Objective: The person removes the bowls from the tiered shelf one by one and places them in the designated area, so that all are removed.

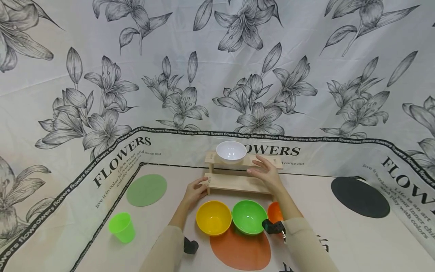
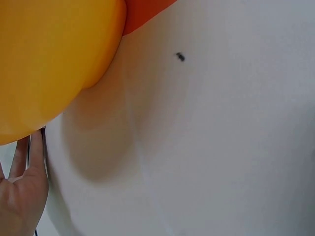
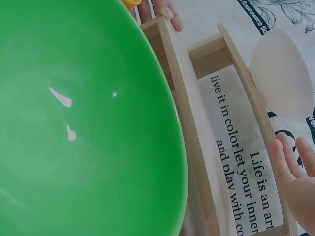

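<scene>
A two-step wooden rack (image 1: 238, 183) stands at the back of the table. On its upper step sits a white bowl (image 1: 231, 152), upright. My left hand (image 1: 194, 192) grips the left end of the lower step, thumb and fingertips at its edge in the right wrist view. Just right of the white bowl, my right hand (image 1: 267, 174) is held with fingers spread, apart from the bowl (image 3: 281, 73) and holding nothing. In front of the rack, a yellow bowl (image 1: 213, 219), a green bowl (image 1: 249, 218) and an orange bowl (image 1: 274, 212) stand in a row, the last partly hidden by my right forearm.
A light green cup (image 1: 122, 227) stands at the left. Flat round mats lie on the table: a green one (image 1: 147, 190) at left, an orange one (image 1: 240, 251) in front of the bowls, a black one (image 1: 360, 197) at right. Flower-printed cloth hangs behind the rack.
</scene>
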Demonstrator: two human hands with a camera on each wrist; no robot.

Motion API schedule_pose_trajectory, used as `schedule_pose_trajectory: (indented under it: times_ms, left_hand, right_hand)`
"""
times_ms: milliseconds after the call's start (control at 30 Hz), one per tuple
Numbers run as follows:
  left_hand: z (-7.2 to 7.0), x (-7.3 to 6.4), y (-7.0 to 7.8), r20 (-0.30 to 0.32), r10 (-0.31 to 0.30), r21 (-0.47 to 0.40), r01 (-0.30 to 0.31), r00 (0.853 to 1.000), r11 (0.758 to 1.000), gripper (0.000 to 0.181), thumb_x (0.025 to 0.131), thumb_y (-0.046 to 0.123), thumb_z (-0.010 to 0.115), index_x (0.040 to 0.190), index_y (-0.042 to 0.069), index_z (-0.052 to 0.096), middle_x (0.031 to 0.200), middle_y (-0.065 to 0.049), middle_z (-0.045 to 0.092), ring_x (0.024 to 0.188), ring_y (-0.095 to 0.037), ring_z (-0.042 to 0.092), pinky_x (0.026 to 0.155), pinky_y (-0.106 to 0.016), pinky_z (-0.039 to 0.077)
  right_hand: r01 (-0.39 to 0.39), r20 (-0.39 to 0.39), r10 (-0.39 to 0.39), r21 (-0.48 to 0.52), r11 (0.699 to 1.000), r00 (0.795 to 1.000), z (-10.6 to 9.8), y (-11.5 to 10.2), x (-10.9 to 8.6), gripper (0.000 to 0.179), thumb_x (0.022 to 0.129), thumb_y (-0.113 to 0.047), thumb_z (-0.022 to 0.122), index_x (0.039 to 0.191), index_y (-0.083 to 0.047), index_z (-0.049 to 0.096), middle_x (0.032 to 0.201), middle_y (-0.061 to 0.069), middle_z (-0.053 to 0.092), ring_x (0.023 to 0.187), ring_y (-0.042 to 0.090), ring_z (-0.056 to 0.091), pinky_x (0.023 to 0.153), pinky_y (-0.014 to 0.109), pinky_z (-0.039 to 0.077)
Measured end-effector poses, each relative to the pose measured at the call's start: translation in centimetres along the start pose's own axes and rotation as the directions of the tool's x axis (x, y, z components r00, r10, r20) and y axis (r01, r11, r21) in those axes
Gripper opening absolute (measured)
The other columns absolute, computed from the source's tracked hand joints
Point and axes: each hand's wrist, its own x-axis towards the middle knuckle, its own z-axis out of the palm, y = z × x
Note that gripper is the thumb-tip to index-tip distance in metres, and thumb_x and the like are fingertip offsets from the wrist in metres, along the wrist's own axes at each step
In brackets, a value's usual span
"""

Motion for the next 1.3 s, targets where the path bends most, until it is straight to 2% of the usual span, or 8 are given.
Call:
schedule_pose_trajectory:
  times_ms: [200, 300, 367, 500, 567, 633, 833, 1300]
  left_hand:
    - [-0.1, 0.0, -0.1, 0.003, 0.009, 0.017, -0.009, 1.000, 1.000, 0.039, 0.093, 0.017, 0.061, 0.130, 0.005, 0.055, 0.126, -0.023, 0.054, 0.106, -0.025, 0.058, 0.089, -0.038, 0.053]
    - [-0.1, 0.0, 0.0, 0.006, 0.014, 0.021, -0.014, 1.000, 1.000, 0.040, 0.093, 0.017, 0.060, 0.130, 0.004, 0.054, 0.126, -0.024, 0.053, 0.106, -0.025, 0.058, 0.090, -0.039, 0.052]
    - [-0.1, -0.5, 0.7, 0.017, 0.017, 0.024, -0.018, 1.000, 1.000, 0.040, 0.094, 0.014, 0.059, 0.131, 0.001, 0.053, 0.125, -0.025, 0.053, 0.106, -0.026, 0.058, 0.092, -0.042, 0.051]
    - [0.0, -0.9, 1.4, 0.030, 0.018, 0.023, -0.018, 0.999, 1.000, 0.039, 0.095, 0.010, 0.057, 0.132, -0.002, 0.051, 0.125, -0.027, 0.052, 0.105, -0.025, 0.057, 0.093, -0.044, 0.049]
    - [0.0, -0.7, 1.1, 0.022, 0.016, 0.029, -0.017, 1.000, 0.999, 0.039, 0.095, 0.011, 0.057, 0.131, -0.001, 0.052, 0.126, -0.026, 0.052, 0.104, -0.024, 0.057, 0.093, -0.043, 0.050]
    - [-0.1, -0.3, 0.4, 0.009, 0.015, 0.029, -0.015, 1.000, 0.999, 0.039, 0.094, 0.014, 0.059, 0.131, 0.001, 0.053, 0.126, -0.024, 0.053, 0.104, -0.023, 0.057, 0.092, -0.042, 0.051]
    - [0.1, -0.2, 0.2, -0.011, 0.018, 0.035, -0.017, 1.000, 0.999, 0.040, 0.094, 0.017, 0.060, 0.130, 0.003, 0.054, 0.124, -0.023, 0.054, 0.103, -0.022, 0.058, 0.090, -0.040, 0.052]
    - [0.1, -0.1, 0.0, -0.007, 0.014, 0.019, -0.013, 1.000, 1.000, 0.040, 0.093, 0.017, 0.060, 0.131, 0.003, 0.054, 0.125, -0.024, 0.054, 0.105, -0.023, 0.057, 0.091, -0.040, 0.051]
  right_hand:
    - [-0.013, 0.010, 0.013, -0.009, 1.000, 1.000, 0.8, -0.3, 0.7, 0.077, 0.083, -0.005, 0.069, 0.147, -0.005, 0.026, 0.143, 0.024, 0.039, 0.111, 0.024, 0.058, 0.091, 0.022, 0.050]
    - [-0.019, 0.024, 0.019, 0.019, 1.000, 1.000, 1.2, -0.4, 1.0, 0.077, 0.083, -0.001, 0.068, 0.147, -0.002, 0.025, 0.143, 0.026, 0.037, 0.106, 0.019, 0.060, 0.090, 0.022, 0.050]
    - [-0.019, 0.030, 0.019, 0.031, 0.999, 0.999, 1.4, -0.4, 1.1, 0.078, 0.083, 0.001, 0.067, 0.147, 0.000, 0.023, 0.144, 0.027, 0.035, 0.104, 0.018, 0.061, 0.090, 0.023, 0.050]
    - [-0.014, 0.021, 0.014, 0.010, 1.000, 1.000, 1.9, -0.2, 1.5, 0.082, 0.081, 0.001, 0.070, 0.148, -0.001, 0.022, 0.145, 0.026, 0.033, 0.112, 0.033, 0.057, 0.093, 0.030, 0.050]
    - [-0.013, 0.008, 0.013, -0.012, 1.000, 1.000, 2.2, -0.1, 1.6, 0.085, 0.080, 0.000, 0.072, 0.149, -0.004, 0.022, 0.146, 0.025, 0.032, 0.118, 0.043, 0.049, 0.093, 0.034, 0.050]
    - [-0.014, 0.007, 0.015, -0.013, 1.000, 1.000, 2.5, 0.0, 1.8, 0.087, 0.079, -0.001, 0.073, 0.149, -0.006, 0.022, 0.147, 0.026, 0.031, 0.118, 0.043, 0.050, 0.091, 0.035, 0.052]
    - [-0.024, 0.016, 0.024, 0.021, 0.999, 1.000, 3.0, 0.1, 2.2, 0.089, 0.077, 0.000, 0.073, 0.150, -0.011, 0.023, 0.147, 0.027, 0.028, 0.118, 0.045, 0.049, 0.083, 0.034, 0.055]
    - [-0.037, 0.026, 0.036, 0.024, 0.999, 0.999, 4.0, -0.1, 2.9, 0.091, 0.080, 0.000, 0.071, 0.151, -0.013, 0.016, 0.147, 0.028, 0.027, 0.116, 0.046, 0.050, 0.087, 0.038, 0.054]
